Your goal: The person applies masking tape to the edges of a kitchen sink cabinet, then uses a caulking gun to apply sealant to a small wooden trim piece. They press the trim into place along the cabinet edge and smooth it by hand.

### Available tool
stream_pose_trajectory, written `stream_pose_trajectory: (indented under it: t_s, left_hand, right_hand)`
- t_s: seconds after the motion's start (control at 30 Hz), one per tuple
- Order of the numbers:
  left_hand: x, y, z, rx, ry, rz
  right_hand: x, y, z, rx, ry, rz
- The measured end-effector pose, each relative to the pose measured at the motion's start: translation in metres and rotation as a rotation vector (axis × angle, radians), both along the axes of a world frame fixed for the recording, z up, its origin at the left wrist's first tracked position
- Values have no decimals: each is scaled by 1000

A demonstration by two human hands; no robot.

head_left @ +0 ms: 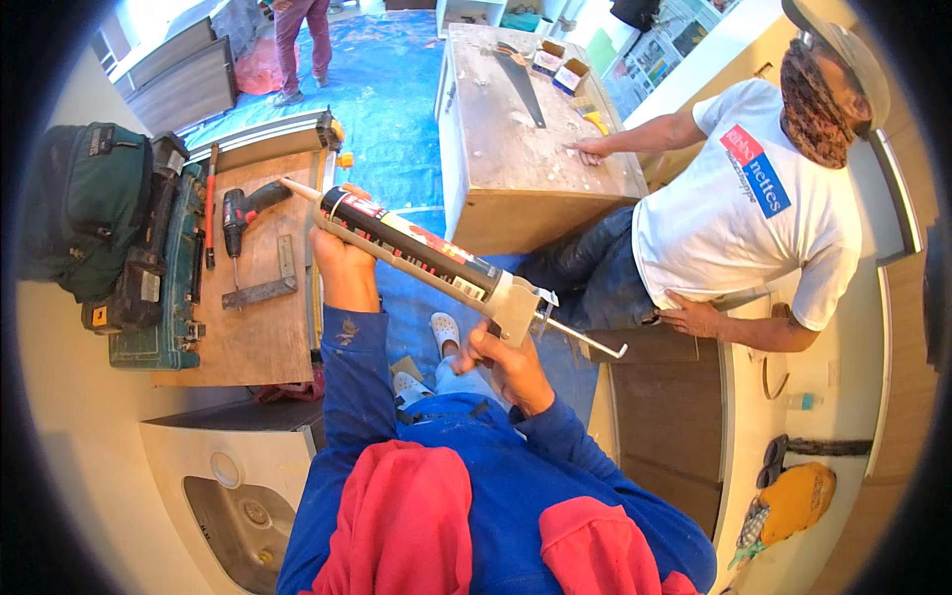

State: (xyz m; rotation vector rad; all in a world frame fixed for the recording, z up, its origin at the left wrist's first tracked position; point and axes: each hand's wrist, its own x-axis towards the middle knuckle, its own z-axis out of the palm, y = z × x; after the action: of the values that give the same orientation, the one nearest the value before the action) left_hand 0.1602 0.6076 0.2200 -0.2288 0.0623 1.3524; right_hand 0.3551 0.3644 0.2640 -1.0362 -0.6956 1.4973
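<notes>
A caulking gun (511, 305) loaded with a black and red sealant tube (407, 238) is held up across my front. Its pale nozzle points to the upper left, and the bent end of the metal rod sticks out to the lower right. My left hand (342, 263) is closed under the front of the gun, near the nozzle end. My right hand (511, 369) wraps round the handle and trigger at the rear; part of the grip is hidden by the fingers.
At left, a wooden board bears a drill (238, 213), a square (263, 288) and a green tool case (178, 327). A handsaw (523, 87) lies on the white cabinet (496, 169). A co-worker (744, 188) stands at right, one hand on that cabinet. A sink (238, 526) is at lower left.
</notes>
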Motion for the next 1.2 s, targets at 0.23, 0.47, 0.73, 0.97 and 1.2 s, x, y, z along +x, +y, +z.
stream_pose_trajectory:
  t_s: [0.23, 0.47, 0.73, 0.97, 1.2]
  left_hand:
    - [10, -24, 26, 101, 85, 90]
    - [-31, -24, 38, 56, 514, 424]
    - [-65, -37, 9, 176, 637, 497]
    - [-76, -48, 4, 179, 656, 457]
    - [-70, -54, 5, 188, 698, 482]
  right_hand:
    - [-17, -18, 6, 148, 114, -85]
    - [8, -28, 28, 274, -38, -7]
    - [7, -25, 31, 249, -66, 89]
    - [3, -25, 33, 164, -67, 98]
    - [4, -23, 29, 142, -65, 116]
